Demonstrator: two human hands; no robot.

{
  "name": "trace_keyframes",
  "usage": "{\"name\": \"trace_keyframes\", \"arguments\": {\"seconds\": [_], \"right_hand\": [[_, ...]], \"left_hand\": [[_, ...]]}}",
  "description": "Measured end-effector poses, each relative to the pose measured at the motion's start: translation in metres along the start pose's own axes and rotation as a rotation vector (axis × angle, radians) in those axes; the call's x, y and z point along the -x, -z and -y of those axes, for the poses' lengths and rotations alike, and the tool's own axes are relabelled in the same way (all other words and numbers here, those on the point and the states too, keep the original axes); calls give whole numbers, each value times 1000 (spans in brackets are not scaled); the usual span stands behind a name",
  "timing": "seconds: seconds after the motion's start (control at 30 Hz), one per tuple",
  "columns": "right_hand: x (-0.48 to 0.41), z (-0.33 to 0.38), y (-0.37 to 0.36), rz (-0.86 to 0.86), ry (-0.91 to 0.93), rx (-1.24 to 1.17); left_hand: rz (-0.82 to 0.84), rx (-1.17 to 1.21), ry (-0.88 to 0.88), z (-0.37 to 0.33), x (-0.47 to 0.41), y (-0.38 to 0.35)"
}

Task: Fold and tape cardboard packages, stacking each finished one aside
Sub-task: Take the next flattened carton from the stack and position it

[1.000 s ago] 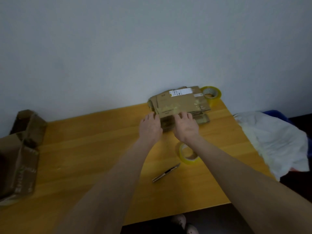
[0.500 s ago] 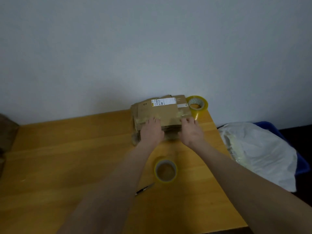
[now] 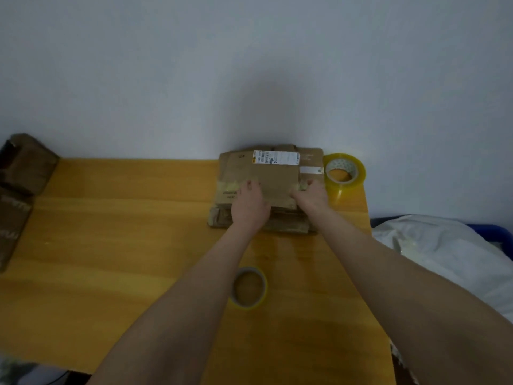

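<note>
Both hands are out at the far edge of the yellow wooden desk (image 3: 111,232). I have them on the flat brown cardboard package with the white label (image 3: 277,179), which lies on top of the pile of folded brown cardboard packages (image 3: 286,225) against the wall. The left hand (image 3: 251,202) lies on it with fingers (image 3: 249,186) straight, pressing down. The right hand (image 3: 311,194) is at the package's right side, and I can't tell whether its fingers pinch the edge or just press. This looks like the stacking step, with the package being squared on the pile. I reckon the next move is to let go and fetch fresh cardboard. The near yellow tape roll (image 3: 248,287) lies between my forearms, and a second clear yellow tape roll (image 3: 344,172) sits just right of the pile.
</note>
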State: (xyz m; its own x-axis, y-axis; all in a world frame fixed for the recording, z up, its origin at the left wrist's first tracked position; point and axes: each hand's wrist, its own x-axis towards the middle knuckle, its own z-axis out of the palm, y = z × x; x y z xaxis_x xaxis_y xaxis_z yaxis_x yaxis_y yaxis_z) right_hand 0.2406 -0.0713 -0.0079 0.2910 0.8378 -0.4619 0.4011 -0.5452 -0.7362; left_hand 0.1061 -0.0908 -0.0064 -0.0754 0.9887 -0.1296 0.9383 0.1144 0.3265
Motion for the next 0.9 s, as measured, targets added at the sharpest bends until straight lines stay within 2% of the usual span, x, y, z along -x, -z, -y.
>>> {"name": "trace_keyframes", "arguments": {"seconds": [0.1, 0.23, 0.33, 0.43, 0.63, 0.8, 0.87, 0.9], "right_hand": [[-22, 3, 2, 7, -52, -141], [-42, 5, -2, 76, -48, -134], [-44, 6, -10, 134, -46, -138], [-40, 5, -13, 185, -96, -277], [-12, -7, 4, 192, -68, -533], [19, -23, 28, 110, -103, -699], [34, -31, 32, 69, -112, -719], [41, -35, 32, 54, -107, -704]], "left_hand": [[-75, -1, 31, 0, -22, 0], [-69, -18, 135, 5, -43, -9], [7, 7, 101, 6, -45, -19], [-6, 86, 63, 7, -39, -20], [-240, 174, 122, 10, -21, 11], [-377, 327, 211, 17, 7, 37], [-318, 332, 259, 25, 29, 33], [-228, 285, 269, 31, 40, 27]]}}
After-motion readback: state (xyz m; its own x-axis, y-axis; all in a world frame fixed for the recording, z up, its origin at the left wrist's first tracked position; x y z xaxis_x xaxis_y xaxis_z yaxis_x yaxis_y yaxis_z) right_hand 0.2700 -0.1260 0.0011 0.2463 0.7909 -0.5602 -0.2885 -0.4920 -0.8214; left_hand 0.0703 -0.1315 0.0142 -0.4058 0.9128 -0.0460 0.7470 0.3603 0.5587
